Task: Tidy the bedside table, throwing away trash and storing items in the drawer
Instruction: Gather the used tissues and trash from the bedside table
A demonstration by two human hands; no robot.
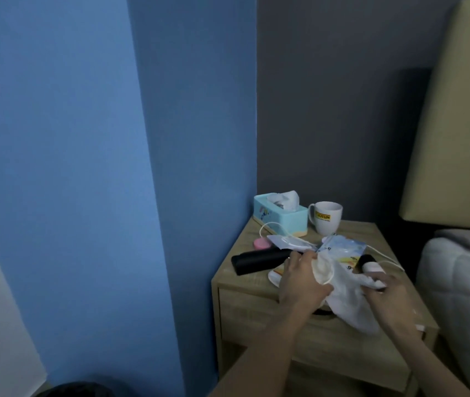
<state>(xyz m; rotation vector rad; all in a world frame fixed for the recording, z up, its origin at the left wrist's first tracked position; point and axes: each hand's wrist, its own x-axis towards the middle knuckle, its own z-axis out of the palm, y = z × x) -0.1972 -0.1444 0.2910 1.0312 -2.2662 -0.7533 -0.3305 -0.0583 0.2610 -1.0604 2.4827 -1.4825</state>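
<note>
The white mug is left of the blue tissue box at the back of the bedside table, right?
Not quite: the white mug stands right of the blue tissue box, not left, at the back of the bedside table. The head view shows it.

Bare arms and hands, nothing worn
The left hand [299, 280] and right hand [393, 296] are bare, as are both forearms [259, 351] up to the frame's edge.

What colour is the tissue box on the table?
The tissue box is light turquoise, cream base; head view.
</note>
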